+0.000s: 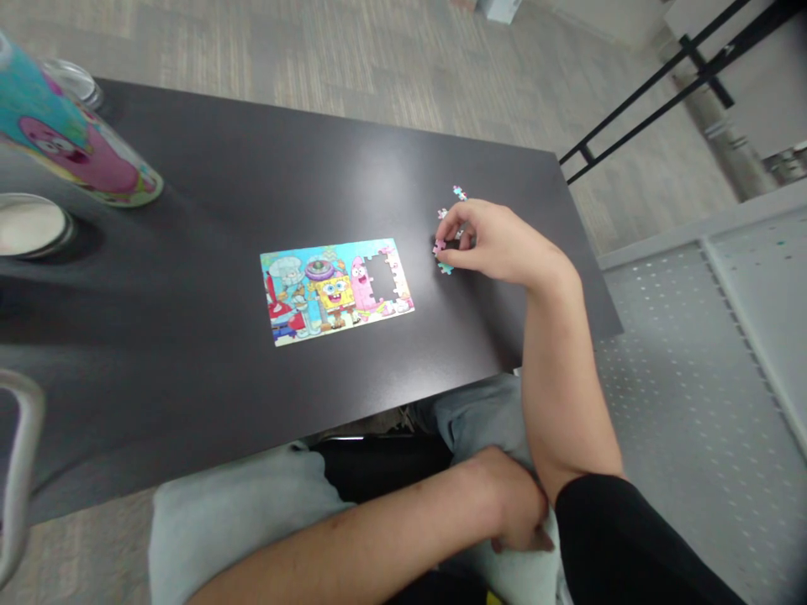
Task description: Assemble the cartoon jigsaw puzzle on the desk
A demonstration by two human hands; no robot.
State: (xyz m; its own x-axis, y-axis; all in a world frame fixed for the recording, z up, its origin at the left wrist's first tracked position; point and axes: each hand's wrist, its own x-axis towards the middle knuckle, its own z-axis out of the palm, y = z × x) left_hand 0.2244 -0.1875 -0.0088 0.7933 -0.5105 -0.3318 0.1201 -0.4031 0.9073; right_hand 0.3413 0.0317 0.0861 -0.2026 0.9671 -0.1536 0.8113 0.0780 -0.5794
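My right hand (488, 239) is over the table at the right, its thumb and fingers pinching a pink jigsaw piece (440, 246). Close around it lie several loose pieces, among them a teal piece (446, 269) and a small multicoloured piece (460, 193); some are partly covered by my fingers. Left of that hand lies a cartoon jigsaw puzzle (315, 294), mostly joined, with a dark gap near its right end. Down on my lap, my left hand (520, 508) rests by my right elbow with its fingers curled under and partly hidden.
A tall cartoon-printed tube (94, 155) stands on the dark table (208, 176) at the left. Beside it are a round lid (31, 225) and a clear round container (74, 82). A pale curved bar (25, 454) juts in at the left edge.
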